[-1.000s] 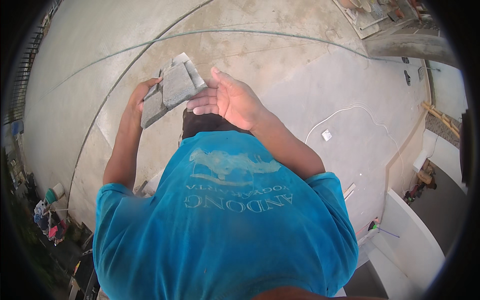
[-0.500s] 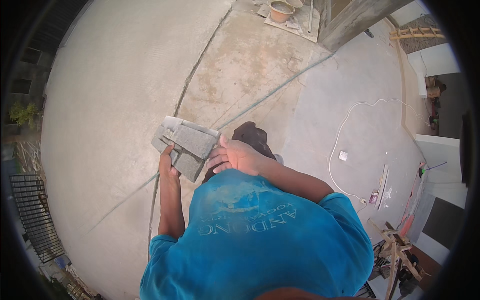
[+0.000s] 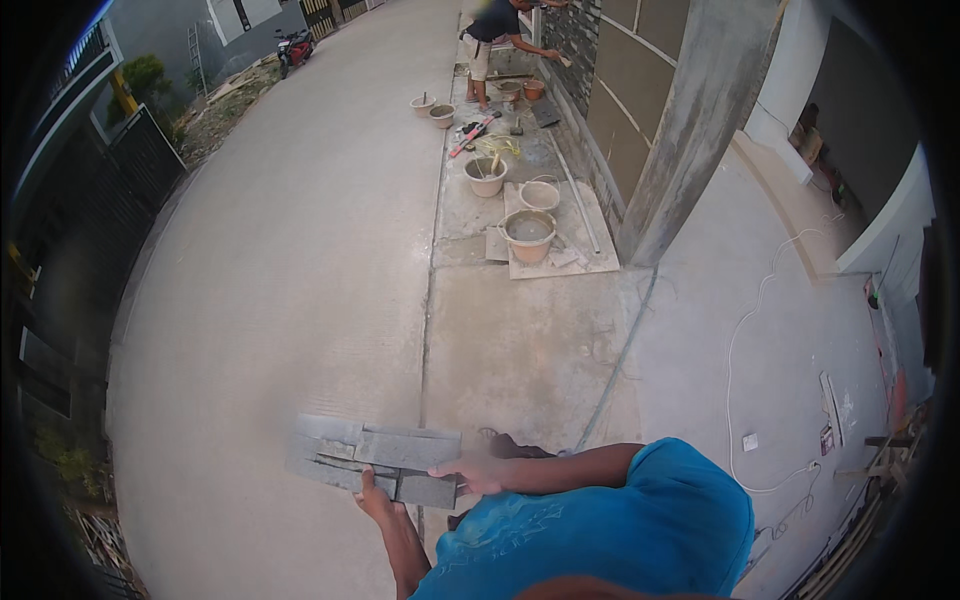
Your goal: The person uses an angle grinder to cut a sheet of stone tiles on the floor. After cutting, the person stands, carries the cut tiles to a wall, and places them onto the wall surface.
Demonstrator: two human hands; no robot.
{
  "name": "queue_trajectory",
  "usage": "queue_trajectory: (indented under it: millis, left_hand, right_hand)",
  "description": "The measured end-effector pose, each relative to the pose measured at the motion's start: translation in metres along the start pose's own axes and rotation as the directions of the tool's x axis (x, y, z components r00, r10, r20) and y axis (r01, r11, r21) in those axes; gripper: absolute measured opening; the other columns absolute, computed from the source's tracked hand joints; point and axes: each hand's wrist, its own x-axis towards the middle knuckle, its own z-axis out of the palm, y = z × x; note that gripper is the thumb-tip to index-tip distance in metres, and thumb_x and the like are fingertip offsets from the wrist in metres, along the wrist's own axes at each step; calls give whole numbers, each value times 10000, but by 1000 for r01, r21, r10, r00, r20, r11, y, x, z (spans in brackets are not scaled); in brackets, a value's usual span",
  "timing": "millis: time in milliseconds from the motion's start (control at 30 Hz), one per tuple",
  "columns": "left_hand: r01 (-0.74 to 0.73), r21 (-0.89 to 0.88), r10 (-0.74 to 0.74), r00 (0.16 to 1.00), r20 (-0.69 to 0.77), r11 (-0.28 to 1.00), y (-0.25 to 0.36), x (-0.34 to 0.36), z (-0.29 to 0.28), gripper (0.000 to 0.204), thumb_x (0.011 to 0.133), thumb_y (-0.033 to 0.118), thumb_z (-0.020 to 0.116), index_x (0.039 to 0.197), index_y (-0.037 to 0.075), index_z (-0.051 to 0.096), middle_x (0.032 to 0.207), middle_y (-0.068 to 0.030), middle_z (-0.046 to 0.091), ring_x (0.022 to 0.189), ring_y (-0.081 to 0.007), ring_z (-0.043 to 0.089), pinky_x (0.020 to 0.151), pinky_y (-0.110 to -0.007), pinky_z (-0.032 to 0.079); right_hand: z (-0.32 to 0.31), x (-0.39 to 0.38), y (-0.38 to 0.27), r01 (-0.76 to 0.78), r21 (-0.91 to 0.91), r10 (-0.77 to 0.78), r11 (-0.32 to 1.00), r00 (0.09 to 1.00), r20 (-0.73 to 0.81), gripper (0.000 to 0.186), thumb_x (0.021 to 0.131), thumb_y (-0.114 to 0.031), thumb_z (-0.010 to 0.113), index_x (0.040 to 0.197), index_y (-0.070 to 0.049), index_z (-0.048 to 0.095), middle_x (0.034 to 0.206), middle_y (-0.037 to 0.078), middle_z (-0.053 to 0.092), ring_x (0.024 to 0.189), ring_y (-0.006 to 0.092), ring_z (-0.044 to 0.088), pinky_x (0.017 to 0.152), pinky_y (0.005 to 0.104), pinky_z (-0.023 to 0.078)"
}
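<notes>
A grey stone cladding panel (image 3: 410, 447), made of staggered rough strips, is held flat in front of my body. My left hand (image 3: 376, 498) grips its near edge, the thumb lying on top of the stone and the fingers hidden beneath. At the panel's right end my right hand (image 3: 474, 474) is closed on the edge, its fingers partly out of sight. Both hands are above the pavement, close to the long dark joint line (image 3: 427, 350).
Ahead, mortar buckets (image 3: 529, 237) stand on a board (image 3: 570, 270) beside a concrete pillar (image 3: 690, 130). Farther off, a co-worker (image 3: 490, 40) reaches to a stone-clad wall (image 3: 571, 60). A white cable (image 3: 735, 360) winds across the floor at right. A motorbike (image 3: 293, 50) is parked far left.
My view has lifted, bringing the buckets and co-worker into sight. My right hand, open beside the panel earlier, now grips its right end. The panel has turned to lie nearly level across.
</notes>
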Motion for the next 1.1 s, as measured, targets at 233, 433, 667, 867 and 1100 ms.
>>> queue_trajectory:
  millis: [233,433,667,867,1100]
  left_hand:
    - [166,-111,-159,985,68,980,-126,-217,-429,422,992,244,583,1315,-26,564,1221,-188,667,1066,-344,690,895,-490,595]
    - [273,-168,-235,949,212,947,-207,-316,-707,471,1031,282,504,1426,26,478,1260,-202,633,1132,-353,658,934,-518,575]
    - [229,-79,-196,935,295,970,-191,-258,-664,459,1017,240,552,1385,-29,495,1229,-197,646,1063,-358,685,889,-503,588]
    - [102,-49,-70,892,447,994,14,-14,-284,418,945,76,653,1328,-59,552,1230,-173,662,1073,-338,692,908,-482,591]
    - [230,1,-206,869,450,973,118,315,246,422,1006,174,574,1372,-33,536,1298,-192,630,1167,-362,644,987,-527,548]
  right_hand:
    - [12,-102,454,71,-126,-56,989,992,117,639,923,-270,766,1476,-96,498,1423,61,560,1340,226,493,1106,449,410]
    - [32,-163,747,193,-157,-193,969,981,18,668,881,-208,773,1445,19,497,1376,146,568,1297,307,533,1050,524,476]
    - [44,-150,726,349,-142,-349,926,937,26,629,916,-268,742,1446,-14,517,1321,163,606,1183,281,607,934,463,554]
    - [132,-19,302,252,-600,-441,759,877,-190,722,931,-473,691,1449,-1,516,1385,198,582,1205,317,625,976,453,532]
    - [75,219,-282,610,-461,-691,645,722,-12,781,907,-568,700,1402,22,565,1250,191,656,947,199,679,737,347,576]
